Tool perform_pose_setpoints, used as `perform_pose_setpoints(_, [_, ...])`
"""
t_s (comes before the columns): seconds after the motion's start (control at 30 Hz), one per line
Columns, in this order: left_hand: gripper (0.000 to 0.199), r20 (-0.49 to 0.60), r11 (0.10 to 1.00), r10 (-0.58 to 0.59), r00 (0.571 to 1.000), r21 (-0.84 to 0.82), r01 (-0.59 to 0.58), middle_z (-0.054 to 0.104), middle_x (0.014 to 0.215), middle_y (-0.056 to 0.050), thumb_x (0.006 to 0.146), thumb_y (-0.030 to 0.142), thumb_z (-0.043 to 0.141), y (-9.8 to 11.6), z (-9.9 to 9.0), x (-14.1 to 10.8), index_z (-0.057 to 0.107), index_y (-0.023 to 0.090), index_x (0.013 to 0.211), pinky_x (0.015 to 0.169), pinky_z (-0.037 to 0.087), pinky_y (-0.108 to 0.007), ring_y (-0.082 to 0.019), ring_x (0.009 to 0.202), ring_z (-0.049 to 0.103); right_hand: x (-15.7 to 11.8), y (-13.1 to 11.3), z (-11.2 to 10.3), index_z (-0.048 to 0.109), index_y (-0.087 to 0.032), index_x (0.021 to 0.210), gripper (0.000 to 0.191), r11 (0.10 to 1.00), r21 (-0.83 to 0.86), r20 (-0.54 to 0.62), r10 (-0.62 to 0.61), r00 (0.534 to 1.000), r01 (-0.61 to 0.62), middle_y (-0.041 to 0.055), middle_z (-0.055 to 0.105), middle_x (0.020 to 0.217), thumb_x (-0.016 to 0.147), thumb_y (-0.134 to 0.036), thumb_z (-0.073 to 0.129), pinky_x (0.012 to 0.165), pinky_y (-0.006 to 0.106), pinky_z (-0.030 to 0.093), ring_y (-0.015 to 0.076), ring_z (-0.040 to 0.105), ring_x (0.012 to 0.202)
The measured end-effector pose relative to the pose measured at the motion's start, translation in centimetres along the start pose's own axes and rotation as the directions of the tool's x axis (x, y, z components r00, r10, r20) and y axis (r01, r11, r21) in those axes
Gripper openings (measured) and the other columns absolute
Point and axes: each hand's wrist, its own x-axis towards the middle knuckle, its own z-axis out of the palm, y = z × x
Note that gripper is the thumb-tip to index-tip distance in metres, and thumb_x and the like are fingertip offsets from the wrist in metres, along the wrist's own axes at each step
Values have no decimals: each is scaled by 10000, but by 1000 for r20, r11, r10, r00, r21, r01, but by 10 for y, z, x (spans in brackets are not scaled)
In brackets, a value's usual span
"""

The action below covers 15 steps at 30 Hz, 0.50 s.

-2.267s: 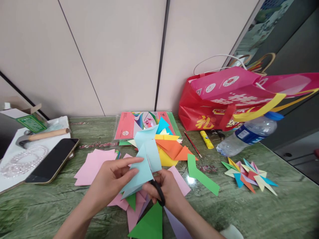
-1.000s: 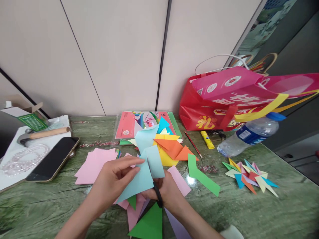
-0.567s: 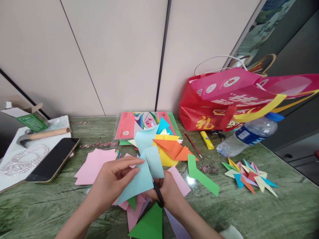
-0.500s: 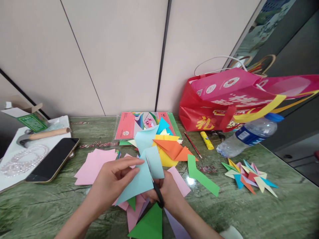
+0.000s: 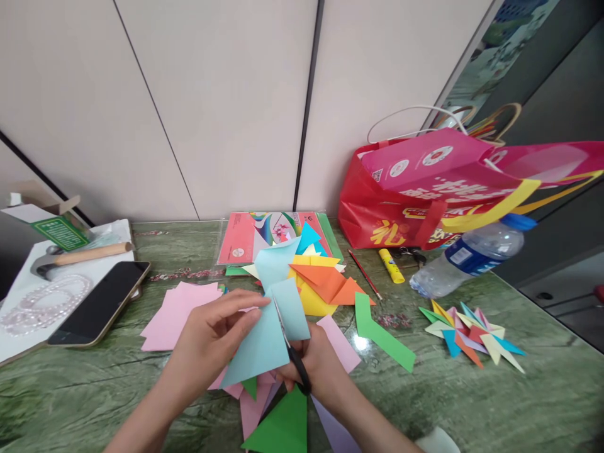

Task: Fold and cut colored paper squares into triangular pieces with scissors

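Note:
My left hand (image 5: pixel 217 333) pinches the left edge of a light blue sheet (image 5: pixel 259 349) between thumb and fingers. My right hand (image 5: pixel 316 362) is closed on black-handled scissors (image 5: pixel 297 368), whose blades lie in a cut running up the sheet. The strip right of the cut curls over beside the blades. Beneath the hands lie pink pieces, a green triangle (image 5: pixel 283 425) and a purple piece (image 5: pixel 333 428). Beyond the sheet are folded orange paper (image 5: pixel 321 281), yellow paper (image 5: pixel 314 302) and another light blue piece (image 5: pixel 276 261).
Pink sheets (image 5: pixel 182 311), a phone (image 5: pixel 101 305), beads and a hammer (image 5: pixel 85 255) are on the left. A bent green strip (image 5: pixel 384 336), glue stick (image 5: pixel 391 266), pencil (image 5: pixel 365 275), folded paper stars (image 5: pixel 472 333), bottle (image 5: pixel 467 258) and red bag (image 5: pixel 406 201) are on the right.
The sheet and my left hand have shifted slightly left. The scissor blades look closer together, and the strip beside them has moved a little.

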Motion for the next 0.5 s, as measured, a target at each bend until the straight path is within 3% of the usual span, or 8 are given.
perform_pose_setpoints(0.13, [176, -26, 1000, -4, 1000, 10, 4, 691, 907, -23, 727, 166, 607, -2, -1, -1, 737, 249, 812, 530, 471, -160, -142, 748, 628, 0, -1, 1, 546, -170, 616, 159, 999, 39, 15, -5, 1000, 5, -65, 585, 469, 536, -49, 609, 371, 169, 367, 88, 467, 374])
perform_pose_setpoints(0.3, [175, 43, 998, -36, 998, 43, 34, 677, 926, -38, 729, 178, 600, -3, 1, 0, 734, 231, 829, 450, 410, -157, -118, 642, 588, 3, -5, 2, 605, -167, 703, 276, 983, 29, -49, -179, 983, 180, -48, 644, 647, 494, -1, 673, 592, 203, 457, 140, 553, 609])
perform_pose_setpoints(0.4, [177, 70, 997, -55, 996, 65, 51, 665, 962, -47, 737, 200, 593, -3, 2, 1, 730, 226, 846, 423, 381, -161, -109, 605, 557, 3, -5, 2, 631, -156, 700, 278, 980, -18, -73, -198, 977, 197, -43, 652, 645, 482, 5, 695, 580, 199, 450, 148, 554, 616])
perform_pose_setpoints(0.5, [177, 62, 997, -67, 996, 39, 65, 663, 959, -52, 731, 202, 591, -2, 2, 1, 731, 223, 839, 431, 385, -165, -113, 610, 553, 2, -4, 3, 643, -160, 725, 318, 983, 38, -71, -178, 981, 181, -45, 658, 642, 460, 0, 720, 563, 203, 453, 151, 566, 598])
